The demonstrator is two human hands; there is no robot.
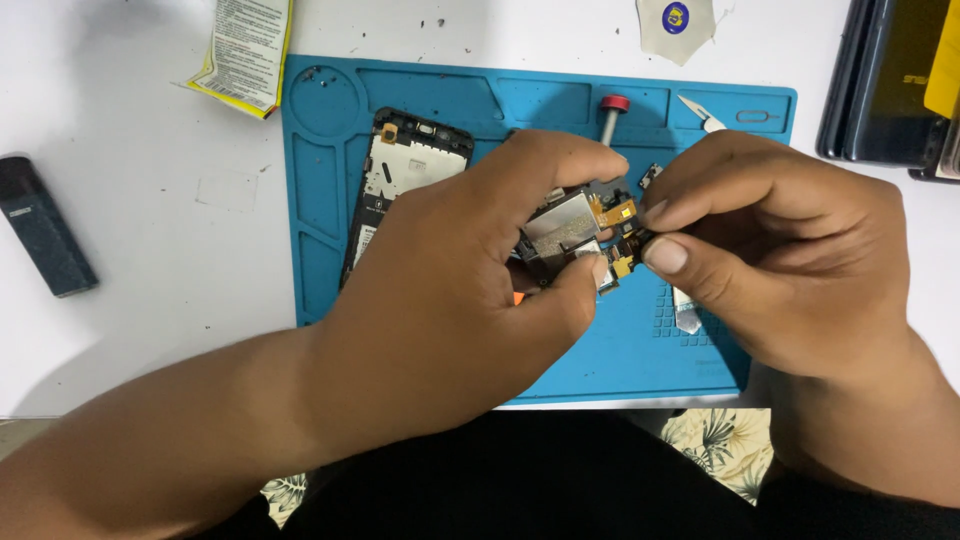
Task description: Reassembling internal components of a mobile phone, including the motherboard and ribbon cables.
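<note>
1. The person's left hand [470, 270] is curled around a small circuit board [575, 225] with a silver metal shield and orange flex tabs, held above the middle of the blue work mat [420, 90]; thumb and forefinger press it from near and far.
2. The right hand [780, 240] meets it from the right, thumb and forefinger pressed together, pinching a small dark part at the board's right edge.
3. On the mat to the left, half hidden behind the left hand, lies an opened phone frame [400, 170], its bare inside facing up.
4. At the far edge of the mat rests a screwdriver with a red cap [611, 115], and right of it metal tweezers [700, 112].
5. On the white table [150, 250], far left, lies a dark oblong device [45, 225]; a yellow-edged leaflet [245, 50] sits far off beside the mat.
6. Dark phones [890, 80] are stacked at the far right.
</note>
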